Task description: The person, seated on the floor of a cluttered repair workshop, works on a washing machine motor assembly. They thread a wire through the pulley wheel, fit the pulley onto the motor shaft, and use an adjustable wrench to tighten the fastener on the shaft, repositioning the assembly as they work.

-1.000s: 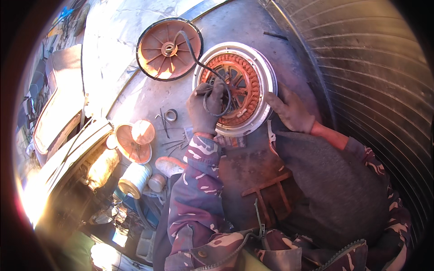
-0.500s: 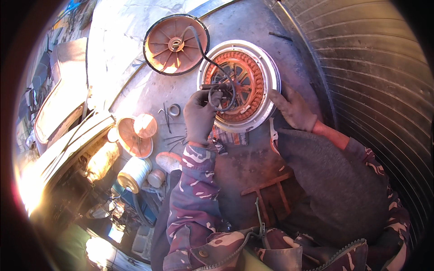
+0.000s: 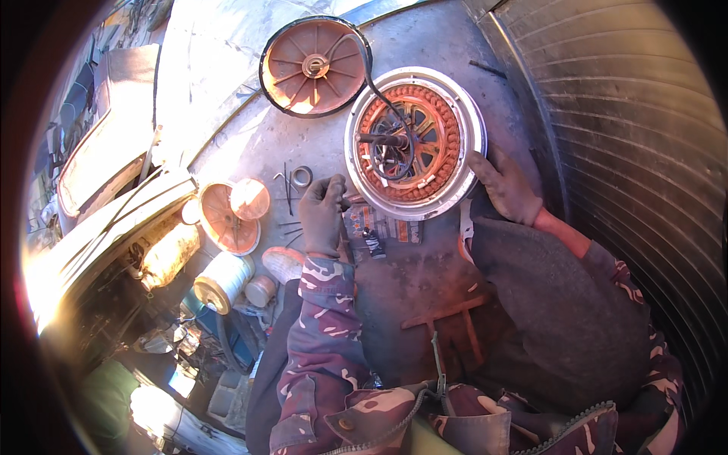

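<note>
Motor wheel [image 3: 429, 144] lies face up on the grey surface [image 3: 262, 152], exposing its ring of copper-coloured coils [image 3: 453, 144] and a dark shaft [image 3: 383, 139]. The principal risk, in my judgement, is the black cable [image 3: 369, 68]: it runs from the ribbed cover [image 3: 315, 68], just beside the wheel at its ten o'clock, and loops over the coils. A turn or lift of the wheel alone could pull the cable tight, drag the cover or strain the wiring at the shaft. The coils are uncovered, so a slipped tool or loose grit could nick them. With contact noted at one side only, an uneven push could shift the wheel. As to position, the wheel sits at two o'clock from the left hand [image 3: 322, 216], which is apart from it with fingers curled; whether something is gripped there cannot be told. From the right hand [image 3: 509, 186], the wheel is at ten o'clock. That hand touches the rim at about four o'clock; firmness of hold cannot be told. Bent keys [image 3: 287, 189] lie at eleven o'clock from the left hand.
</note>
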`<state>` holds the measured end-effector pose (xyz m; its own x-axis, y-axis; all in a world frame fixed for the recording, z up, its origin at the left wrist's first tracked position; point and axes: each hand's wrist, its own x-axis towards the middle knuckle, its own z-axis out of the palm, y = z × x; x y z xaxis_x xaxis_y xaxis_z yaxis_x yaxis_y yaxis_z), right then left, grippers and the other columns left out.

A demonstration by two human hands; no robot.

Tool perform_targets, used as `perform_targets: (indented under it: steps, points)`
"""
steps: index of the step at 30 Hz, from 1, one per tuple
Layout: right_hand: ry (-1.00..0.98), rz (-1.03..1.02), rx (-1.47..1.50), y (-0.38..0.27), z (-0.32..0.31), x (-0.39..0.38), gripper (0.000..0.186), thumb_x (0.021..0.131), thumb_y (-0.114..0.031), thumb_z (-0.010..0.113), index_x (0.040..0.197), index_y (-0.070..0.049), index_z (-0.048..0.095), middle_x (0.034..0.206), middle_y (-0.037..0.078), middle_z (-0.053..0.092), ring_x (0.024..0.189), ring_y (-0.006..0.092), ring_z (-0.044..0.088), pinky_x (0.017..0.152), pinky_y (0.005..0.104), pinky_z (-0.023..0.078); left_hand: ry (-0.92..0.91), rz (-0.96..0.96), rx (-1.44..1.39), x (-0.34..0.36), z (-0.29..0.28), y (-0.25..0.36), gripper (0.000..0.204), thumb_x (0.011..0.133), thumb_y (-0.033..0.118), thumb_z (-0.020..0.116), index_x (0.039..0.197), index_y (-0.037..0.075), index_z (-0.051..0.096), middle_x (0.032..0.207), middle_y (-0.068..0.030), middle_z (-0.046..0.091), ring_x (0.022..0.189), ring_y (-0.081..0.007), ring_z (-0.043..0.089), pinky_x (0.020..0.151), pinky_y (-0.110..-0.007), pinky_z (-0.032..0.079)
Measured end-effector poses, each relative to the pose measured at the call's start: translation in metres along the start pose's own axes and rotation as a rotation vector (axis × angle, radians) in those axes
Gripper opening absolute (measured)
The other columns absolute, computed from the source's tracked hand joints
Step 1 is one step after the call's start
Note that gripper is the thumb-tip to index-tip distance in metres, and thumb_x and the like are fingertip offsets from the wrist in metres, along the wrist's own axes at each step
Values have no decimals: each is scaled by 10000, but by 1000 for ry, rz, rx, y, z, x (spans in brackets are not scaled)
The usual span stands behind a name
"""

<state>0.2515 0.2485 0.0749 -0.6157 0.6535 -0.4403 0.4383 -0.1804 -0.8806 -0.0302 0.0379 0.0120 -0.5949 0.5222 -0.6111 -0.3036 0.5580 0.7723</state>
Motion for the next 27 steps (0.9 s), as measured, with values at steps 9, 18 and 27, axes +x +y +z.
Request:
perform_targets:
  steps: [9,18,27]
  points:
    - [-10,16,21,-2,-1,0,642,1135,-505,584,1506,18,577,1382,180,719,1262,237,667,1126,391,488,-11,-33,29,-2,3,-8,331,1059,284,726,1134,-36,769,971,-85,766,687,-137,677,650,-275,525]
    - [-24,18,73,0,-1,1,636,1137,-468,597,1530,28,544,1420,174,688,1314,220,618,1150,377,463,-13,-63,-45,-10,5,-13,334,1085,279,697,1145,-43,762,981,-92,757,701,-128,664,664,-271,539]
    - [-39,62,-3,-9,-7,-1,639,1145,-479,573,1533,29,546,1424,162,684,1316,214,613,1168,376,438,-13,-95,-66,-14,5,-13,351,1081,280,690,1168,-54,756,999,-97,763,733,-130,685,697,-274,550]
